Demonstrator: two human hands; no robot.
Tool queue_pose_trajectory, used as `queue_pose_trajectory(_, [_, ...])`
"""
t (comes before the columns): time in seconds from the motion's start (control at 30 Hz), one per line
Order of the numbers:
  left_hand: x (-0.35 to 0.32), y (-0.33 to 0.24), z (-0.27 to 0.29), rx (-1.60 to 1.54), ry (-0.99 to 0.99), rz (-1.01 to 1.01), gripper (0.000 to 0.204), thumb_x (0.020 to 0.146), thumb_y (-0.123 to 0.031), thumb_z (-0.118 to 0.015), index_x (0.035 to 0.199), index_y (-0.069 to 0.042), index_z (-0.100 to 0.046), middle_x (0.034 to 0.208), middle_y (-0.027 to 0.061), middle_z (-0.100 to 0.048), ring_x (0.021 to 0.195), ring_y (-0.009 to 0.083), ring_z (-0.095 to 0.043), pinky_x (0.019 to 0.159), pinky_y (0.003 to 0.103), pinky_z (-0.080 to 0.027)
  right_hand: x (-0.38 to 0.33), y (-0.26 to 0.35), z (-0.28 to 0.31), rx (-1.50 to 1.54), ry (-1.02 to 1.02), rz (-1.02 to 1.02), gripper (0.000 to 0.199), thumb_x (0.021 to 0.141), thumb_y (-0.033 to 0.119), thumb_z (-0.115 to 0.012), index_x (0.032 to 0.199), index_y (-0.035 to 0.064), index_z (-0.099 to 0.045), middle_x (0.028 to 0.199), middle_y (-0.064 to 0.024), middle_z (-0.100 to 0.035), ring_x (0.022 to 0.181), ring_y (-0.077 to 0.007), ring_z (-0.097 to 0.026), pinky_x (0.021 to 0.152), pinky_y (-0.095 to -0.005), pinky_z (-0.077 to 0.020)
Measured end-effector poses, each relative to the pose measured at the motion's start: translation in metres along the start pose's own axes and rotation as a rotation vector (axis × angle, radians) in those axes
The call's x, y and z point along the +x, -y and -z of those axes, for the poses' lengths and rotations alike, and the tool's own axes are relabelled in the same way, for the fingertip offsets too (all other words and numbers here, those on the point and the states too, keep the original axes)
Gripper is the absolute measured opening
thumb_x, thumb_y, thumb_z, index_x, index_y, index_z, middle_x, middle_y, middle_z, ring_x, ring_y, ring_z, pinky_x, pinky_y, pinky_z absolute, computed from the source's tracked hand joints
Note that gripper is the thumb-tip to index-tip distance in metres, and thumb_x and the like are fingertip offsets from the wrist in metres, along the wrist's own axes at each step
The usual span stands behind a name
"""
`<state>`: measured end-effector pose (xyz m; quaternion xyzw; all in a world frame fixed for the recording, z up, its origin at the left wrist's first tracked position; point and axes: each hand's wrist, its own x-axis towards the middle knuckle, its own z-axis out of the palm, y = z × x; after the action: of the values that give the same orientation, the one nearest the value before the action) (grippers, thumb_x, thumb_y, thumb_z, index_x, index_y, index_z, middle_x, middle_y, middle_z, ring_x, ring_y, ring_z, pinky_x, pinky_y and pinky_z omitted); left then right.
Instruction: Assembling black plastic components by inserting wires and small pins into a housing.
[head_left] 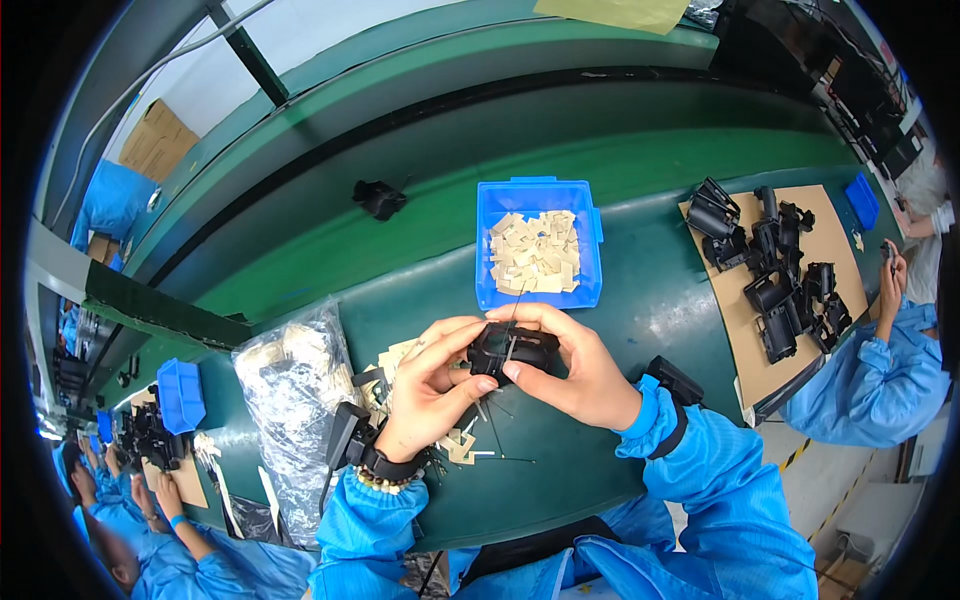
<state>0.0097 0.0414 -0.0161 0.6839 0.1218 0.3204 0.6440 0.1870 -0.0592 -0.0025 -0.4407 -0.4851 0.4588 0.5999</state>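
Between my two hands is a black plastic housing (488, 352), held above the green table. My left hand (432, 385) grips its left side, with the thumb along the near edge. On its other side, my right hand (575, 375) closes round it, thumb pressing on the front. A thin dark wire or strip stands up across the part. Just beyond my hands sits a blue bin (590, 265) holding many small cream-coloured pieces (533, 250). More cream pieces and thin black wires (495, 425) lie loose under and beside my left hand.
A clear plastic bag (290, 420) lies left of my left arm. Several black housings (775, 300) rest on a cardboard sheet (835, 235) at the right, beside a co-worker (880, 370). One black part (380, 199) sits at the back. A blue bin (180, 395) and other workers are far left.
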Motion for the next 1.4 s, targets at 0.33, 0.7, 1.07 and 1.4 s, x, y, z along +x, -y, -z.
queue_pose_trajectory(0.33, [0.000, -0.007, -0.001, -0.010, 0.005, 0.037, 0.051, 0.081, 0.010, -0.070, 0.130, 0.002, -0.056, 0.130, 0.0134, -0.048, 0.114, 0.0200, -0.057, 0.090, 0.029, -0.058, 0.000, 0.009, 0.002, 0.028, 0.044, -0.071, 0.049, 0.087, -0.002, -0.063, 0.133, 0.0007, -0.047, 0.122, -0.0079, -0.059, 0.113, -0.0139, -0.057, 0.101, -0.0320, -0.0438])
queue_pose_trajectory(0.7, [0.019, -0.014, 0.037, 0.131, -0.281, -0.162, 0.043, 0.092, 0.001, -0.060, 0.133, 0.001, -0.052, 0.136, 0.0159, -0.053, 0.112, 0.0202, -0.059, 0.095, 0.031, -0.052, 0.002, 0.012, 0.007, -0.405, -0.306, 0.327, 0.045, 0.085, 0.007, -0.066, 0.127, 0.0038, -0.051, 0.118, -0.0122, -0.057, 0.110, -0.0226, -0.057, 0.091, -0.0345, -0.0451])
queue_pose_trajectory(1.07, [0.155, 0.065, 0.065, -0.178, -0.462, 0.158, 0.042, 0.100, -0.017, -0.056, 0.136, 0.002, -0.046, 0.134, 0.0102, -0.053, 0.120, 0.0209, -0.054, 0.098, 0.037, -0.051, -0.008, 0.003, -0.002, -0.513, -0.268, 0.408, 0.030, 0.083, -0.001, -0.063, 0.113, 0.0032, -0.061, 0.094, -0.0110, -0.063, 0.083, -0.0238, -0.065, 0.073, -0.0351, -0.0529])
queue_pose_trajectory(1.4, [0.132, 0.053, 0.102, 0.786, -0.510, 0.322, 0.060, 0.090, -0.029, -0.065, 0.139, 0.000, -0.048, 0.137, 0.0210, -0.053, 0.129, 0.0295, -0.050, 0.106, 0.038, -0.039, 0.005, 0.048, 0.132, -1.140, -0.970, 0.439, 0.025, 0.077, 0.009, -0.069, 0.101, 0.0073, -0.061, 0.108, -0.0123, -0.057, 0.106, -0.0339, -0.052, 0.089, -0.0435, -0.0429])
